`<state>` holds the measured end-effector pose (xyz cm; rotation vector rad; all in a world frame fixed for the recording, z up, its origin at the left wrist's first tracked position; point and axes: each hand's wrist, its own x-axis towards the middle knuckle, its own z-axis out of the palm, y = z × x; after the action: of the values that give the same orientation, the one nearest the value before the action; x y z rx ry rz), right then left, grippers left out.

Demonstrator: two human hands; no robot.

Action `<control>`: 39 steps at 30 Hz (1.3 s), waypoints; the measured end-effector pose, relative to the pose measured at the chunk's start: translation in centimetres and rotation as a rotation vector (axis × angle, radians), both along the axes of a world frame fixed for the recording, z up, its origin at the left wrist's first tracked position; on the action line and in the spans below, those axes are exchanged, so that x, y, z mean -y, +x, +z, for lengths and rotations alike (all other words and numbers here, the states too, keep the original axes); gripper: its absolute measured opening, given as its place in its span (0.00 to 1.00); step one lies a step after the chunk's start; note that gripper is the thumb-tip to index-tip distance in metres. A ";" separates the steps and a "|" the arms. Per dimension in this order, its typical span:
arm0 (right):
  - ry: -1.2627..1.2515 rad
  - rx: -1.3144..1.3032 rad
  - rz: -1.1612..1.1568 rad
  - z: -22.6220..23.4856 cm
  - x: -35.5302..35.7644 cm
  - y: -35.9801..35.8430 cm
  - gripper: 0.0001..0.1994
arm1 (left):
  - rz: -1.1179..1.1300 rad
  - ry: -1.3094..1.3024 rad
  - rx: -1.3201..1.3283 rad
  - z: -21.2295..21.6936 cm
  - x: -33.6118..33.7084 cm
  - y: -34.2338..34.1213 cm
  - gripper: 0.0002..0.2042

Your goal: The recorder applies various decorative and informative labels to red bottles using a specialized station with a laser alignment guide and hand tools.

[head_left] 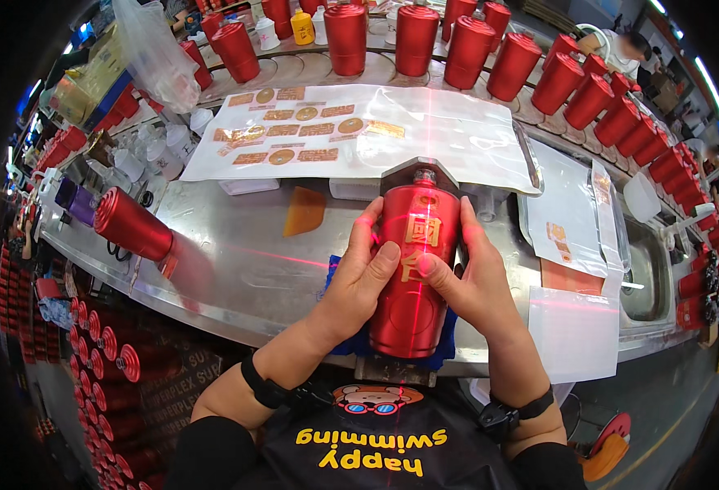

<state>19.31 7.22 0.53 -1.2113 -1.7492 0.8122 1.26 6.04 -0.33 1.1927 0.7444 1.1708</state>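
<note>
Labels half on: my left hand [358,282] and right hand [465,278] clasp red bottle [412,273], thumbs pressing gold stickers [421,231]; sticker sheet [310,131] waits.

Both hands [359,282] [478,286] around a red bottle [412,278] on a steel bench [237,269]

Bottle [412,269] at frame centre on the table [237,269], between left hand [358,282] and right hand [474,282]. Label sheet [359,131] above it; row of bottles [490,57] along top; lone bottle [131,224] at left.
</note>
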 end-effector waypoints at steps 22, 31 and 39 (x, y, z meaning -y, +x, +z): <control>-0.156 -0.230 0.165 -0.1 0.1 1.2 0.44 | -0.006 0.012 -0.060 0.1 0.0 0.0 0.42; -0.193 -0.271 0.161 -0.1 0.4 1.1 0.45 | 0.126 0.030 -0.190 -0.2 -1.5 0.2 0.41; -0.093 -0.140 0.142 -0.6 0.4 1.4 0.43 | 0.071 -0.031 -0.222 0.9 -2.9 0.5 0.35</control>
<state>20.73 6.85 -0.06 -1.0718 -1.7128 1.0466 1.73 8.98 0.58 1.2928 0.9755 1.0907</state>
